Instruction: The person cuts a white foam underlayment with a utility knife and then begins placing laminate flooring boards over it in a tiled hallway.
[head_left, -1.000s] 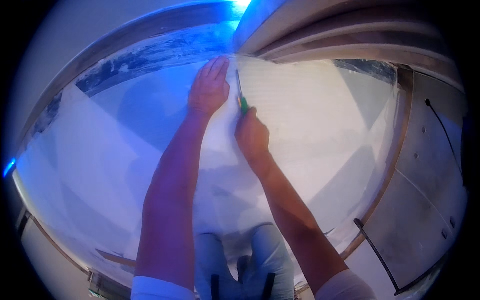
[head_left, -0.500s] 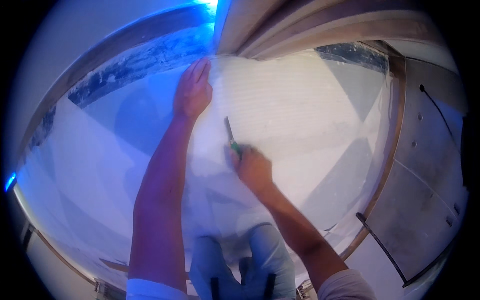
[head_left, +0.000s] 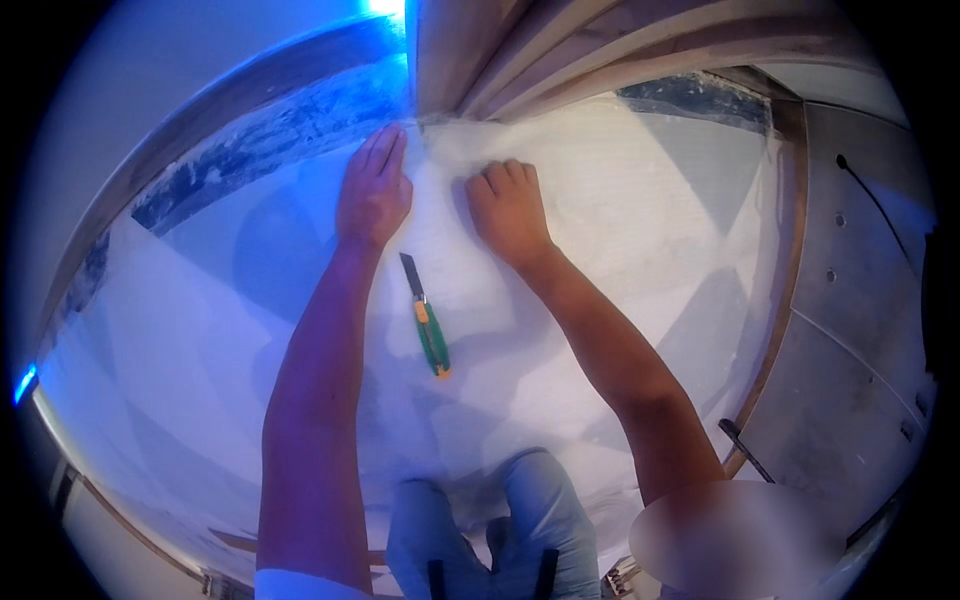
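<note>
Two hands (head_left: 374, 205) (head_left: 508, 208), one green cutter (head_left: 432, 338) on pale surface (head_left: 620, 230).

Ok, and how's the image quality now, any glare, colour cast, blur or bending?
Head view: blue light at the top burns out to white; blue tints the left of the pale surface, its right looks warmer; the fisheye bows the brown edging; a lower-right oval is blurred out; the green utility knife looks fairly sharp.
</note>
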